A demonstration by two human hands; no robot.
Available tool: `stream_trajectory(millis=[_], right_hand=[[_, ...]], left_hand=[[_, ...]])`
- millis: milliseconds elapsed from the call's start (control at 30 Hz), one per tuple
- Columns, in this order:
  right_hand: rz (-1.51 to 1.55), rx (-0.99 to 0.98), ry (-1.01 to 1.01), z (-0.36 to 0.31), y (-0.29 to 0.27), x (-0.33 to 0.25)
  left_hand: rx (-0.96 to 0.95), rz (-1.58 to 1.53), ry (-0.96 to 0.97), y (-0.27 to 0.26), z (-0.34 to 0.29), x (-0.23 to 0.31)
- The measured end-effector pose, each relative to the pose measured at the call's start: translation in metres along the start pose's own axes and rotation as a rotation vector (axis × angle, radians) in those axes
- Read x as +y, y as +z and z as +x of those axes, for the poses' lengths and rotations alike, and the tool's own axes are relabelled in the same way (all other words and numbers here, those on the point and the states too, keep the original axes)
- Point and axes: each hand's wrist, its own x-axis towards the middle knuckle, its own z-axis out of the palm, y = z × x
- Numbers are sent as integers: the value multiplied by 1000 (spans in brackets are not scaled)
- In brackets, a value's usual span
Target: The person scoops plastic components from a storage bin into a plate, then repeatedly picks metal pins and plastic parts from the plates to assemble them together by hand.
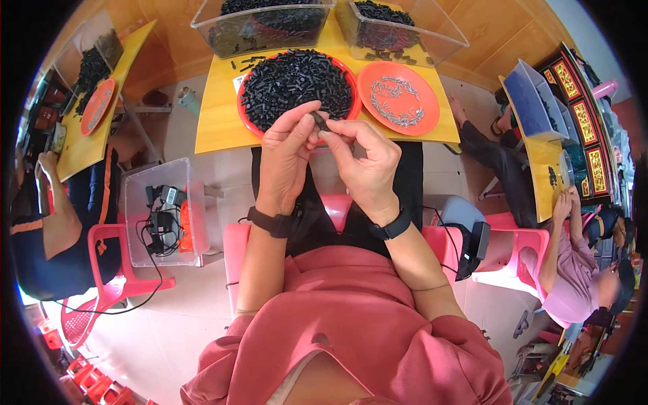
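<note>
Both hands at one thing: left hand [287,145] and right hand [364,152] are closed in fingertip pinches on a small black piece [320,121]. The piece sits between the two hands, tilted, above the near edge of the yellow tabletop [214,125]. Too small and finger-covered to tell whether it's one part or two. Dark wristband on each wrist.

Behind the hands: red basin [354,84], heaped with short black pieces [297,84]. Just right of it, orange plate [428,101] with little silvery bits [408,120] spread in a rough ring. Far side of the tabletop: two clear boxes, left one [229,44] and right one [442,44], both with more black pieces inside. A few loose ones lie between basin and left box.

Lower left: clear bin [197,223] holding black adapters and cables [162,223]. Co-workers sit at separate yellow tabletops, one at far left, one at far right.
</note>
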Motion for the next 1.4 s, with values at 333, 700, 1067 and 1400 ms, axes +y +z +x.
stream_trajectory(millis=[333, 700, 1067, 1400], right_hand=[[-44, -1, -48, -5, -4, -4], [-91, 2, -122, -12, -3, 7], [-135, -3, -139, -8, -6, 11], [-402, -430, -343, 31, -37, 2]], left_hand=[[-86, -50, -33, -1, -1, -1], [-140, 92, -21, -7, 0, -4], [-131, -14, -79, -7, 0, -9], [-158, 22, -163, -8, 1, -7]])
